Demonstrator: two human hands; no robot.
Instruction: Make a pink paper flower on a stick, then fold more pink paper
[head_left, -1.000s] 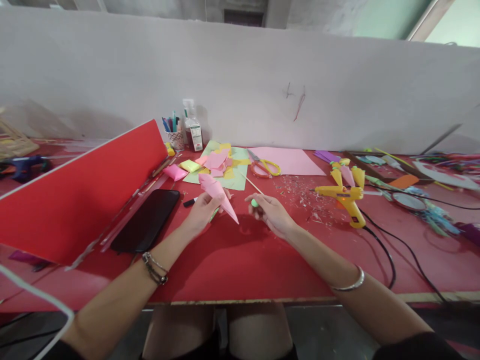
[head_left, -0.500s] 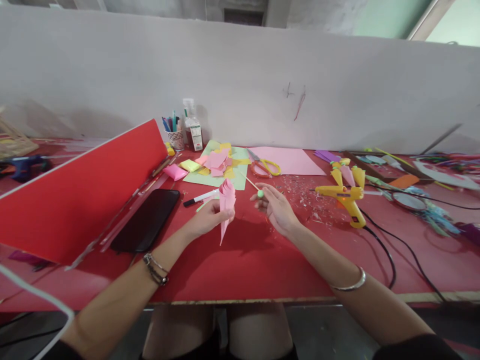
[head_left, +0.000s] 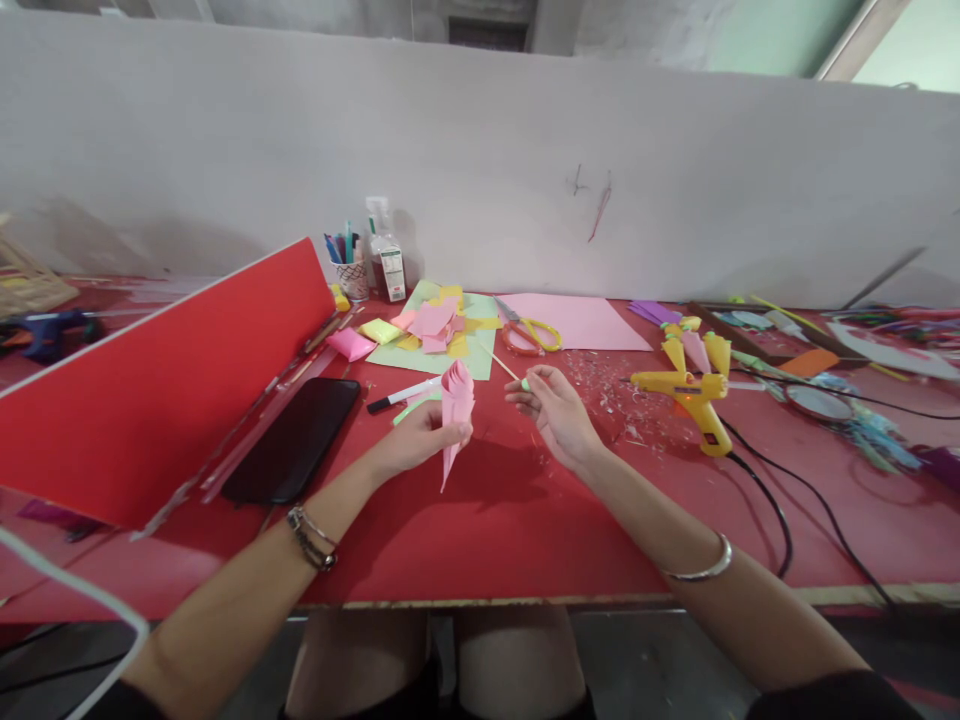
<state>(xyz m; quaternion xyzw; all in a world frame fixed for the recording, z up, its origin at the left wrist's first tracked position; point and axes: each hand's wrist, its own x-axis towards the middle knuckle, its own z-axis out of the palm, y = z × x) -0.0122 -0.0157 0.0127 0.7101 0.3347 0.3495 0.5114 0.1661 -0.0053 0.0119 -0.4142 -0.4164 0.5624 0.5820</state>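
My left hand (head_left: 420, 437) is closed around a pink folded paper piece (head_left: 456, 400), pleated at the top and tapering to a point below. To its right, my right hand (head_left: 559, 410) pinches a thin wooden stick (head_left: 501, 362) by the end with a small green ball (head_left: 526, 384). The stick's free end points up and left, toward the green sheet. Behind my left hand lie a black-capped white marker (head_left: 403, 394) and a bit of green paper. The paper and the stick are apart from each other.
Scissors (head_left: 536, 336) lie by a pink sheet (head_left: 585, 322) and paper scraps (head_left: 436, 325). A yellow glue gun (head_left: 686, 395) with a trailing cord stands at right. A black phone (head_left: 294, 440) and a slanted red board (head_left: 172, 390) are at left.
My right hand has shifted slightly, and its fingers now cover more of the green ball. The pink paper in my left hand has turned and moved slightly right.
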